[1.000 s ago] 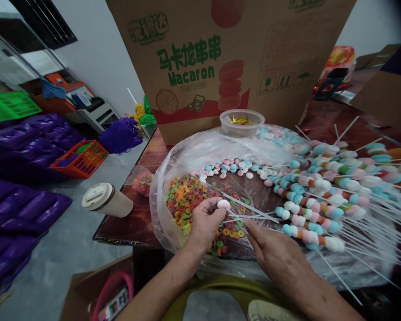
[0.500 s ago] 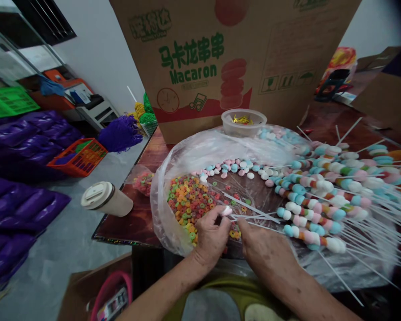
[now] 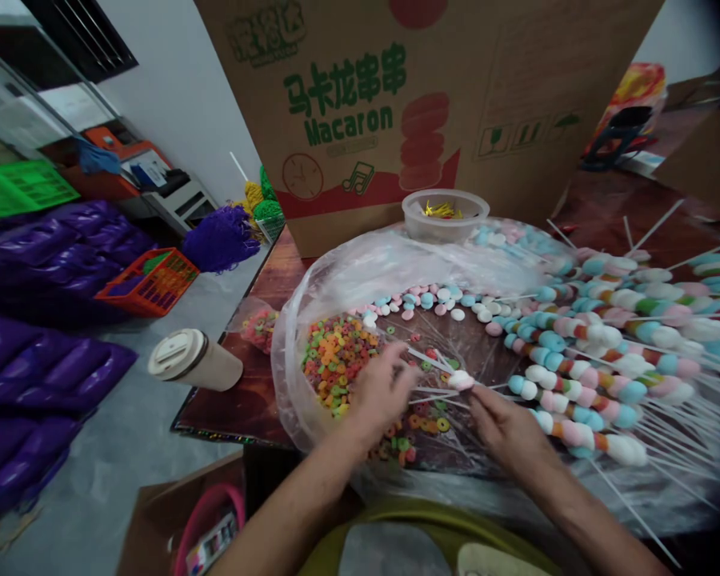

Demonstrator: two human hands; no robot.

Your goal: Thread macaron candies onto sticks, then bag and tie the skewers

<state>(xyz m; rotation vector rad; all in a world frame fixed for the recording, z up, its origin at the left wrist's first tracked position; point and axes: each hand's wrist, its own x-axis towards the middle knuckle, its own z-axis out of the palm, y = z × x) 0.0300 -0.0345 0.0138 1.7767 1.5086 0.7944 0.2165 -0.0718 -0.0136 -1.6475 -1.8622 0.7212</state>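
My left hand [image 3: 379,394] hovers over a heap of coloured candy rings [image 3: 334,358] inside a clear plastic sheet; its fingers are smeared by motion. To its right, my right hand [image 3: 507,432] pinches a thin white stick [image 3: 432,392] that carries a pale pink-and-white marshmallow [image 3: 461,380] near my fingertips. Loose white sticks lie between the two hands. Small pink, blue and white marshmallow pieces [image 3: 432,300] are scattered behind the rings.
Several finished marshmallow skewers [image 3: 588,352] fan out on the right. A "Macaron" cardboard box [image 3: 366,120] stands behind a small plastic tub [image 3: 445,216]. A lidded paper cup [image 3: 193,362] lies on its side at the table's left edge. Purple bags [image 3: 42,376] cover the floor.
The marshmallow has passed from my left fingertips onto the stick and sits further right by my right hand. My left hand has dropped toward the rings.
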